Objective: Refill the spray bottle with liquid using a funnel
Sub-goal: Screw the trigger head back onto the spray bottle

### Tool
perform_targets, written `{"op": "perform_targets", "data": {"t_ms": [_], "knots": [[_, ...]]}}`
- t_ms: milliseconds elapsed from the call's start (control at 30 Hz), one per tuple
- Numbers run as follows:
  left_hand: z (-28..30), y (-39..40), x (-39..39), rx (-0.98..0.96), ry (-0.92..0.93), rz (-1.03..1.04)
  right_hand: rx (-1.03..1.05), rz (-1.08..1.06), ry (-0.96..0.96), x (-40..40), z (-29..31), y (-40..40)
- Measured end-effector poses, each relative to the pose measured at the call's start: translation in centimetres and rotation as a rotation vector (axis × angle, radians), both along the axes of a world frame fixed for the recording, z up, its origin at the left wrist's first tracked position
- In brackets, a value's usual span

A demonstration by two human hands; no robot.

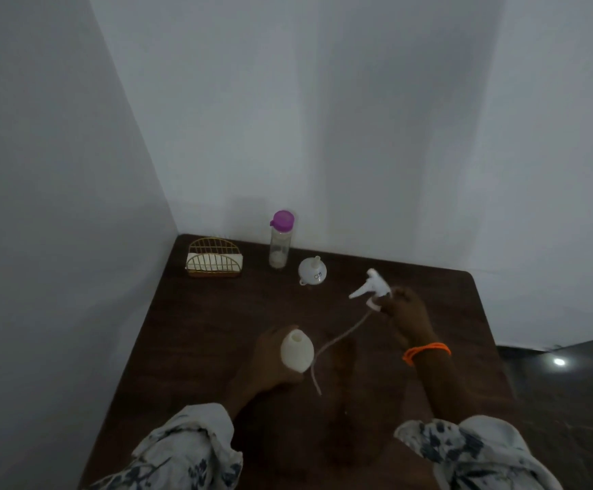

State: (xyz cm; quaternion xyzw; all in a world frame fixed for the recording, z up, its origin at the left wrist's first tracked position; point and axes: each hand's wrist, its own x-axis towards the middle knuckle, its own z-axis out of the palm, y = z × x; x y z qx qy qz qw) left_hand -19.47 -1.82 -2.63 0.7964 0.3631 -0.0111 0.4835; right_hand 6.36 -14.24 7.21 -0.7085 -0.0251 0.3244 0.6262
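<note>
My left hand [266,358] grips the white spray bottle body [297,350], whose neck is uncapped, above the dark wooden table [217,313]. My right hand [406,313] holds the white trigger spray head [371,288], lifted clear of the bottle. Its long dip tube [327,346] hangs down and curves to the right of the bottle. A white funnel [312,271] lies upside down on the table behind, spout up. A clear bottle with a purple cap [281,238] stands to the funnel's left with a little liquid at its bottom.
A gold wire holder with white napkins [213,258] sits in the back left corner of the table. White walls close in the table at the left and the back. The table's right edge drops to a dark floor [571,376].
</note>
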Motion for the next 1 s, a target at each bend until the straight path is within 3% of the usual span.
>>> {"op": "perform_targets", "data": {"t_ms": [100,333,1000], "knots": [[1.0,0.5,-0.9,-0.034,0.045,0.047,0.334,-0.023,0.038,0.2,3.5,0.2],[4.3,1.2,-1.8,0.006,0.064,-0.030,0.728,-0.035,0.039,0.1,9.7,0.6],[10.3,0.9,-2.1,-0.012,-0.067,-0.091,0.965,0.061,0.104,-1.9,12.4,0.2]]}}
